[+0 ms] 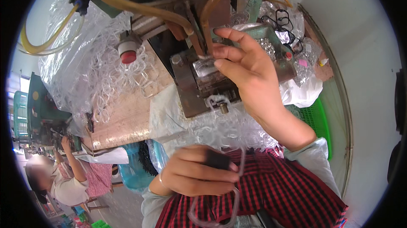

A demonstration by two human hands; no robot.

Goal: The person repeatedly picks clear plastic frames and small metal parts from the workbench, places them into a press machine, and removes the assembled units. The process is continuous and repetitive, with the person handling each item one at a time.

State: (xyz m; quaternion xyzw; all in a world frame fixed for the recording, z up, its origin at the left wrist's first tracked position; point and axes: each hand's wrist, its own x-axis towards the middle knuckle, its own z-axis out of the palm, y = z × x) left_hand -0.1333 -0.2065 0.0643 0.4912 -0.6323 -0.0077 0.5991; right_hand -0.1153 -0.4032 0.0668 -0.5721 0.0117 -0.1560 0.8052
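Note:
My left hand (197, 171), slightly blurred and with a black cover on one finger, is closed on a clear plastic glasses frame (234, 211). Its loops stick out past my fingers, above my lap. Up at the bench machine, my right hand (250, 69) has thumb and forefinger close together beside the shiny metal block (205, 68). Whatever small thing may sit between those fingertips is too small to tell. Two upright metal prongs (199, 43) come down right by the fingertips. Another clear plastic loop (218, 99) rests at the front of the dark machine base (186, 96).
Many clear frames (121, 69) lie heaped on the wooden bench (123, 132) at left, near a red push button (128, 57). Yellow hoses (127, 5) arch overhead. A green tray (282, 41) of small metal parts stands at right, above a green basket (320, 120). Another person (70, 181) sits far left.

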